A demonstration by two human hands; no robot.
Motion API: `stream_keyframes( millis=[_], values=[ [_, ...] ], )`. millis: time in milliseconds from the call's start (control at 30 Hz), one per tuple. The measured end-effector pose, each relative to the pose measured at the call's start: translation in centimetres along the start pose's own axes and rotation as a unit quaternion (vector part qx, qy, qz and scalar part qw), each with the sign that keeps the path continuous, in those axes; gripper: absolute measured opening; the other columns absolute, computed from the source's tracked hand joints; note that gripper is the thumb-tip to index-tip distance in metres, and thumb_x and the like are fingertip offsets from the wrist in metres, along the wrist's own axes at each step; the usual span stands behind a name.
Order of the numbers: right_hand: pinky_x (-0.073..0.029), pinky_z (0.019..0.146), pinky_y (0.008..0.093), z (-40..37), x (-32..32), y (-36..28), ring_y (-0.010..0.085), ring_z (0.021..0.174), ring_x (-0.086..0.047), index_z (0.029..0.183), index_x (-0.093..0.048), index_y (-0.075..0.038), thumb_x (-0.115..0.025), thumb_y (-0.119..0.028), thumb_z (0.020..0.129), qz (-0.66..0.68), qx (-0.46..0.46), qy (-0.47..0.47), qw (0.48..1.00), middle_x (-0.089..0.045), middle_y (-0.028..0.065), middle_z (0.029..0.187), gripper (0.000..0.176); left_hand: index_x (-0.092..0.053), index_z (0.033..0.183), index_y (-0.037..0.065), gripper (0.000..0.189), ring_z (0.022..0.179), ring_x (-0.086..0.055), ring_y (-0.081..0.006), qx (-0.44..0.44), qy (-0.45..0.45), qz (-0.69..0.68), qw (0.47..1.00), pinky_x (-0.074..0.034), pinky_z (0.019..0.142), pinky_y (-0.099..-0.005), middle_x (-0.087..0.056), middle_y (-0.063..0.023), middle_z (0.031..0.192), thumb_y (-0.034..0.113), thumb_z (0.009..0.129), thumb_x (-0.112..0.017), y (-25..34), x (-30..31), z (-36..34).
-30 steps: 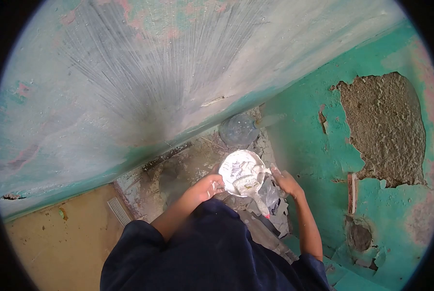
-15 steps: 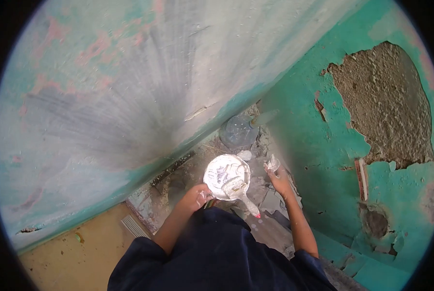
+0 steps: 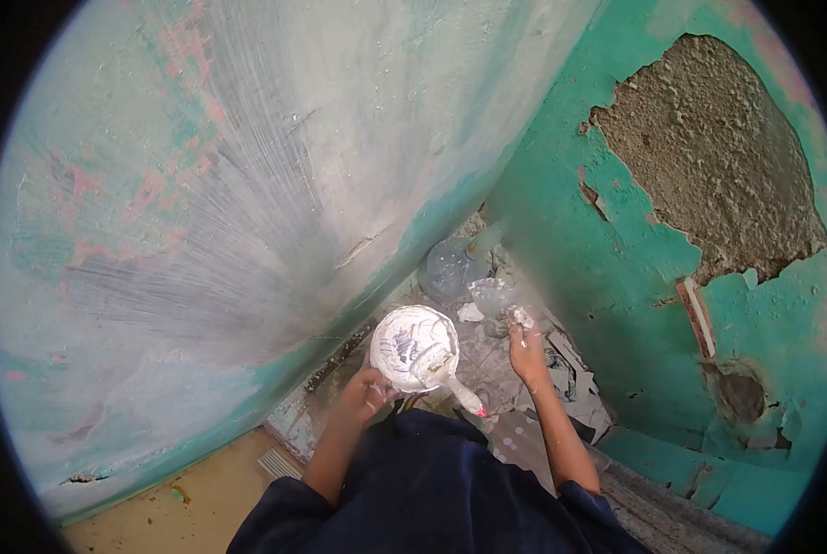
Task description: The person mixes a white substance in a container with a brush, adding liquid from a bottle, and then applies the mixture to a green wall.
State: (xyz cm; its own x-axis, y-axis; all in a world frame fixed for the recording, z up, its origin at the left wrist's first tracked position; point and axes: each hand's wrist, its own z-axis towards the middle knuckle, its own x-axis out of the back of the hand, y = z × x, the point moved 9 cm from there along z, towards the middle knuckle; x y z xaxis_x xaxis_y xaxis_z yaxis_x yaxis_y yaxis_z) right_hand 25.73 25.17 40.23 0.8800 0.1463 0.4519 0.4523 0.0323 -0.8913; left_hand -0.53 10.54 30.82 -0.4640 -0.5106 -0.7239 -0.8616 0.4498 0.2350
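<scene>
**Holding a tub (image 3: 377,351) of white paste (image 3: 404,331) above a debris-strewn floor (image 3: 478,355)**

On the far left, a scraped wall (image 3: 247,185), streaked pale grey, with pink and green patches. Next, clasping the tub by its lower-left side with the left hand (image 3: 365,392), curled in against it. Inside the tub, paste smeared over much of the surface. Across the tub's lower-right edge, a brush (image 3: 459,390), bristle end within, handle jutting out over the rim to a red tip.

Beyond, at the floor's far corner, a clear bottle (image 3: 450,270), neck toward the green wall (image 3: 570,231). Nearer than the bottle, a white chunk (image 3: 470,313) and a clear plastic piece (image 3: 492,294).

Farther right, well apart from the tub, the right hand (image 3: 527,353), with a white lump (image 3: 522,318) at the fingertips; cannot tell whether pinching it or merely coated. Farthest right, a bare rough patch (image 3: 718,157) in the green wall.
</scene>
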Motion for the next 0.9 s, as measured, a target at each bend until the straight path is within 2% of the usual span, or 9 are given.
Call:
stream_keyframes(
  millis=[333, 400, 500, 633, 700, 733, 767, 833, 900],
  values=[
    [-0.036, 0.104, 0.0419, 2.5, -1.8, 11.5, 0.0407, 0.123, -0.048, 0.137, -0.036, 0.003, -0.048, -0.011, 0.096, -0.082, -0.121, 0.015, 0.989, -0.049, 0.0272, 0.132, 0.045, -0.052, 0.126, 0.008, 0.062, 0.103, -0.06, -0.0237, -0.018, 0.036, 0.062, 0.997, -0.05, 0.082, -0.0404, -0.061, -0.008, 0.116, -0.001, 0.065, -0.055, 0.3, 2.7, -0.6],
    [-0.037, 0.102, 0.042, 2.7, -2.3, 11.7, 0.0435, 0.12, -0.049, 0.133, -0.041, 0.005, -0.044, -0.019, 0.099, -0.149, -0.062, 0.04, 0.986, -0.052, 0.0304, 0.126, 0.041, -0.038, 0.143, 0.016, 0.08, 0.095, -0.059, -0.0209, 0.002, 0.023, 0.051, 0.998, -0.049, 0.073, -0.0348, -0.058, -0.0063, 0.12, -0.006, 0.067, -0.05, -0.1, 2.9, -0.6],
    [-0.038, 0.101, 0.0424, 3.4, -3.8, 15.0, 0.0453, 0.119, -0.05, 0.137, -0.035, 0.006, -0.044, -0.019, 0.099, -0.203, -0.136, -0.006, 0.97, -0.051, 0.0333, 0.127, 0.047, -0.038, 0.142, 0.014, 0.079, 0.095, -0.059, -0.0216, 0.028, 0.088, 0.032, 0.995, -0.049, 0.075, -0.0348, -0.058, -0.0063, 0.12, -0.006, 0.067, -0.051, -1.0, 5.6, 0.0],
    [-0.039, 0.099, 0.0426, 3.7, -6.5, 22.1, 0.0461, 0.117, -0.052, 0.141, -0.03, 0.006, -0.045, -0.018, 0.099, -0.087, -0.171, 0.02, 0.981, -0.052, 0.0349, 0.125, 0.051, -0.038, 0.141, 0.014, 0.078, 0.095, -0.059, -0.0217, 0.051, 0.123, 0.039, 0.99, -0.049, 0.074, -0.0344, -0.059, -0.0064, 0.117, -0.006, 0.067, -0.051, -1.9, 9.4, 0.6],
    [-0.037, 0.103, 0.045, 3.0, -9.1, 29.2, 0.0469, 0.126, -0.043, 0.141, -0.033, -0.003, -0.045, -0.02, 0.099, -0.049, -0.238, 0.01, 0.97, -0.043, 0.0327, 0.135, 0.048, -0.041, 0.138, 0.014, 0.074, 0.094, -0.06, -0.0214, 0.059, 0.098, 0.043, 0.993, -0.049, 0.073, -0.0339, -0.06, -0.0066, 0.116, -0.007, 0.068, -0.051, -2.1, 11.3, 1.7],
    [-0.037, 0.103, 0.045, 1.9, -10.6, 32.2, 0.0469, 0.126, -0.043, 0.141, -0.033, -0.003, -0.045, -0.02, 0.099, -0.044, -0.248, 0.008, 0.968, -0.043, 0.0327, 0.135, 0.048, -0.053, 0.124, 0.005, 0.057, 0.085, -0.061, -0.0223, 0.029, 0.146, 0.045, 0.988, -0.048, 0.071, -0.0333, -0.063, -0.0089, 0.105, -0.004, 0.068, -0.053, -1.5, 9.1, 1.5],
    [-0.038, 0.102, 0.0454, 1.5, -11.8, 34.7, 0.0468, 0.124, -0.045, 0.141, -0.032, -0.003, -0.046, -0.02, 0.098, -0.051, -0.238, 0.018, 0.97, -0.046, 0.0327, 0.133, 0.048, -0.053, 0.124, 0.005, 0.057, 0.085, -0.061, -0.0223, 0.033, 0.151, 0.049, 0.987, -0.048, 0.071, -0.0333, -0.063, -0.0089, 0.105, -0.004, 0.068, -0.053, -1.6, 10.0, 1.7],
    [-0.04, 0.101, 0.0458, 1.8, -12.8, 35.4, 0.0466, 0.123, -0.047, 0.142, -0.032, -0.004, -0.046, -0.02, 0.098, -0.053, -0.235, 0.034, 0.97, -0.048, 0.0327, 0.131, 0.049, -0.06, 0.104, -0.003, 0.036, 0.075, -0.061, -0.0239, 0.065, 0.141, 0.024, 0.988, -0.048, 0.069, -0.0335, -0.065, -0.011, 0.089, -0.001, 0.068, -0.056, -1.9, 11.1, 2.3],
    [-0.043, 0.097, 0.0466, 1.0, -13.7, 37.2, 0.0466, 0.117, -0.053, 0.14, -0.033, -0.002, -0.046, -0.019, 0.098, -0.044, -0.309, 0.023, 0.95, -0.053, 0.0334, 0.125, 0.048, -0.061, 0.098, -0.004, 0.031, 0.073, -0.062, -0.0243, 0.058, 0.159, 0.049, 0.984, -0.048, 0.069, -0.0336, -0.065, -0.0116, 0.083, 0.0, 0.068, -0.056, -1.8, 11.2, 3.2]
  ],
)
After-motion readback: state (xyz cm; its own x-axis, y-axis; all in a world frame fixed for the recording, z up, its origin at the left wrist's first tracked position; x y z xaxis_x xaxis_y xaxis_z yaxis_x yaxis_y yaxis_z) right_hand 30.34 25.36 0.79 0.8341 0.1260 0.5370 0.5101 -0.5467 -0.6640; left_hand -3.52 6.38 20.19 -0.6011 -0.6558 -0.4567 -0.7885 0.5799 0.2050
